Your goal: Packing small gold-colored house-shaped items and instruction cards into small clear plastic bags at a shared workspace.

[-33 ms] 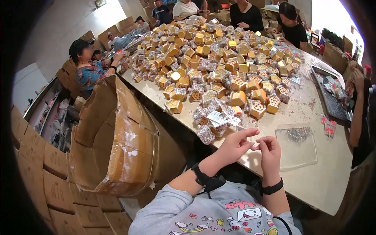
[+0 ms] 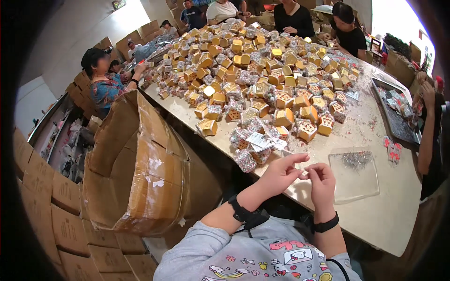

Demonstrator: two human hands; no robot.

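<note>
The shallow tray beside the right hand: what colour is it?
The shallow tray looks colourless and see-through, best seen in the head view.

Tabletop right of the plastic tray gives passage; piled ornaments block ahead.

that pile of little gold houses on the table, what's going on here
The person's left hand and right hand meet at the table's near edge, fingers close together; whatever is between them is too small to make out. Just right of them lies a clear tray with thin silvery pieces. The pile of little houses covers much of the table, with other people around it. A large open cardboard box stands at the left.
</note>
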